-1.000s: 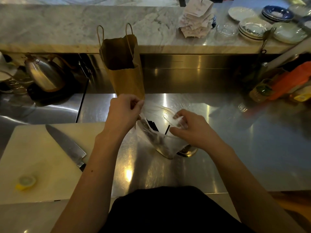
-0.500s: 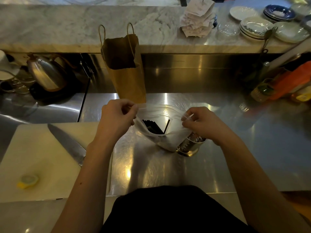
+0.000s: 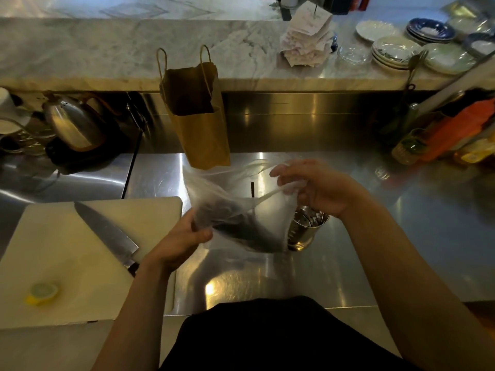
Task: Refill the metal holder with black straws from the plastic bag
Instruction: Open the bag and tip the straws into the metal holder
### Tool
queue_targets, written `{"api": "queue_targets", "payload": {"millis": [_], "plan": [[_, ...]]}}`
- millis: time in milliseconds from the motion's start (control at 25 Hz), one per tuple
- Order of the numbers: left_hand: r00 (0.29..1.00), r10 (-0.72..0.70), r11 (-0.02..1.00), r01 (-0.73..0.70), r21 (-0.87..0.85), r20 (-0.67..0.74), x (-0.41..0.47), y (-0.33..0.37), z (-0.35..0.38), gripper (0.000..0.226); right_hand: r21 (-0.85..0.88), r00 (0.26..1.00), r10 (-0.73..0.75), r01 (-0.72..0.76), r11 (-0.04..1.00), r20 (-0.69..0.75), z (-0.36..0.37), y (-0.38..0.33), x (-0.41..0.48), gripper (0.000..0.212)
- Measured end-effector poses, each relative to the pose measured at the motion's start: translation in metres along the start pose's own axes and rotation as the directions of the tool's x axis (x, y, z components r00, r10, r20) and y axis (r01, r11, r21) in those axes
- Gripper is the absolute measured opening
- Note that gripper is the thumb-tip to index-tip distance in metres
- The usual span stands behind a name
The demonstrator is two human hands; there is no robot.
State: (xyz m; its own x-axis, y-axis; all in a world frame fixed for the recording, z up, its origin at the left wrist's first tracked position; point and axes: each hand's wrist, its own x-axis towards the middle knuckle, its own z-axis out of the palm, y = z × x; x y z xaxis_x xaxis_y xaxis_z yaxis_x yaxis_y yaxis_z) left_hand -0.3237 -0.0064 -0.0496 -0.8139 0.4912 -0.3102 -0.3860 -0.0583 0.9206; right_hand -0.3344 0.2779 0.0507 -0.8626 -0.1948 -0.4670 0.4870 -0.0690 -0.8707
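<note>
Steel table [image 3: 401,236] carries everything. The plastic bag [image 3: 270,210] is held over its middle, slumped, with the mouth toward 1 o'clock and the bottom toward 7. I can't tell if the lowest fold touches the table.

Your left grip [image 3: 184,236] is closed on the bag's lower corner at 8 o'clock, film bunched under the thumb. Your right grip [image 3: 316,188] pinches the mouth edge at 2 o'clock, film pulled taut from it.

The metal holder [image 3: 305,231] stands upright on the table at 4 o'clock of the bag, just under your right wrist. The black straws [image 3: 235,223] sit as a dark bundle low in the bag.

The step in hand looks like opening the bag and feeding the straws out:
- Hold the mouth wide with the right grip.
- Raise the bottom with the left so the bundle slides toward the opening.
- Aim at the holder and tip slowly. The film is thin, and loose straws would likely scatter on steel.

Hard to read:
- Straw count is blurred through the film.
- The holder's left side is covered by the bag, and what's inside it is unclear.
- One dark upright stick [image 3: 252,190] shows at 12 o'clock of the bundle. It could be inside the bag or behind it.
- Your right fingertips are lost in the film.
</note>
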Motion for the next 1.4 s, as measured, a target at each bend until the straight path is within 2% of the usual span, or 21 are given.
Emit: {"api": "queue_targets", "payload": {"millis": [80,120,240,320,400,480,520,560,600,640,680,760,840,920,1000,1120,1240,1320,1400], "plan": [[0.997,-0.016,0.996,0.009,0.094,0.08,0.0,-0.003,0.004,0.081,0.142,0.999,0.039,-0.039,0.989,-0.001,-0.003,-0.003,0.002,0.021],[0.998,-0.008,0.986,-0.004,0.168,0.068,0.001,-0.002,0.009,0.064,0.2,0.999,0.051,-0.047,0.979,-0.014,-0.006,-0.004,0.003,0.021],[0.989,0.107,0.943,-0.069,0.325,-0.1,0.007,-0.002,0.022,0.023,0.354,0.997,0.062,-0.043,0.934,-0.043,-0.009,-0.002,0.002,0.032],[0.975,0.142,0.946,-0.083,0.314,-0.17,0.008,-0.003,0.025,0.017,0.466,0.996,0.042,-0.002,0.885,-0.075,-0.009,0.001,0.001,0.036],[0.957,0.157,0.954,-0.084,0.286,-0.243,0.007,-0.003,0.025,0.02,0.5,0.986,0.012,0.073,0.863,-0.165,-0.009,0.004,0.001,0.037],[0.93,0.191,0.953,-0.098,0.287,-0.314,0.006,-0.001,0.028,0.019,0.401,0.931,-0.059,0.211,0.891,-0.359,-0.005,0.014,0.003,0.036],[0.91,0.212,0.947,-0.102,0.304,-0.357,0.006,0.001,0.031,0.016,0.285,0.862,-0.116,0.286,0.915,-0.493,0.0,0.02,0.004,0.032],[0.883,0.242,0.937,-0.105,0.332,-0.402,0.006,0.002,0.036,0.013,0.129,0.762,-0.194,0.342,0.931,-0.618,0.007,0.027,0.003,0.027],[0.847,0.281,0.92,-0.106,0.376,-0.451,0.006,0.005,0.041,0.011,-0.025,0.675,-0.284,0.367,0.93,-0.681,0.015,0.034,0.001,0.023],[0.807,0.33,0.897,-0.105,0.43,-0.49,0.008,0.008,0.047,0.011,-0.144,0.653,-0.371,0.374,0.916,-0.66,0.024,0.041,-0.001,0.02],[0.766,0.376,0.871,-0.101,0.48,-0.521,0.009,0.012,0.054,0.013,-0.227,0.704,-0.43,0.368,0.902,-0.565,0.033,0.046,-0.001,0.015],[0.714,0.427,0.838,-0.081,0.54,-0.555,0.013,0.018,0.068,0.019,-0.341,0.867,-0.4,0.294,0.893,-0.299,0.05,0.054,-0.001,0.014],[0.717,0.439,0.826,-0.087,0.556,-0.541,0.016,0.021,0.08,0.021,-0.384,0.933,-0.322,0.242,0.891,-0.158,0.058,0.056,0.002,0.03],[0.746,0.478,0.802,-0.156,0.576,-0.463,0.018,0.022,0.087,0.021,-0.329,0.95,-0.289,0.237,0.914,-0.12,0.061,0.053,0.006,0.042],[0.751,0.539,0.752,-0.225,0.619,-0.381,0.019,0.022,0.091,0.02,-0.274,0.954,-0.281,0.243,0.931,-0.108,0.061,0.051,0.008,0.045],[0.803,0.532,0.727,-0.272,0.631,-0.267,0.017,0.022,0.099,0.028,-0.222,0.941,-0.296,0.257,0.941,-0.166,0.056,0.048,0.011,0.043],[0.871,0.473,0.777,-0.341,0.529,-0.132,0.018,0.016,0.1,0.042,-0.221,0.924,-0.317,0.27,0.937,-0.215,0.049,0.043,0.01,0.029],[0.903,0.406,0.853,-0.319,0.414,-0.14,0.018,0.01,0.099,0.043,-0.26,0.912,-0.331,0.268,0.928,-0.242,0.04,0.039,0.006,0.018],[0.886,0.369,0.91,-0.283,0.305,-0.281,0.02,0.009,0.096,0.032,-0.286,0.922,-0.314,0.245,0.926,-0.228,0.029,0.032,-0.001,0.02]]}}
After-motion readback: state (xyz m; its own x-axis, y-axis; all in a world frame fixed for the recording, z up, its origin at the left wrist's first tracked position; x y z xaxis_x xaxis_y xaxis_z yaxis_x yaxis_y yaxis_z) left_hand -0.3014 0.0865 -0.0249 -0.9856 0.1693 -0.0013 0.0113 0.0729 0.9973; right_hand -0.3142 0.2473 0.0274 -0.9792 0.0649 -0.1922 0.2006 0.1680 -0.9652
